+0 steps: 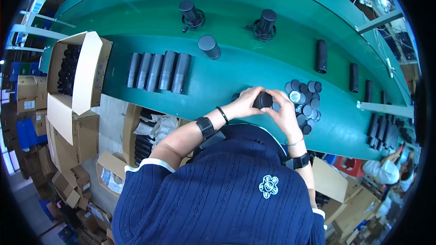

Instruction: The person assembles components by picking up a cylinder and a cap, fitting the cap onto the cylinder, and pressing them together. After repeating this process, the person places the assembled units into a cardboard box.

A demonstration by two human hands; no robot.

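Note:
Close to the bench's near edge, both my hands grip a black cylinder (262, 101) by its round end. My left hand (245, 103) wraps around it from the left, and a dark bit of it or of another piece shows beyond that hand. On the other side, my right hand (284, 112) has its thumb and fingers closed about the same rounded end. A loose pile of round black caps (307, 108) lies just beyond my right hand; one looks silvery. Whether a separate cap sits on the cylinder's end, I cannot tell.
Five-odd is avoided: several black cylinders (158, 72) lie side by side at left. Another cylinder (209, 47) stands alone; two more (191, 14) (265, 23) stand in ring bases. Open cartons (89, 75) border the left. More cylinders (381, 129) lie right, near another person (383, 171).

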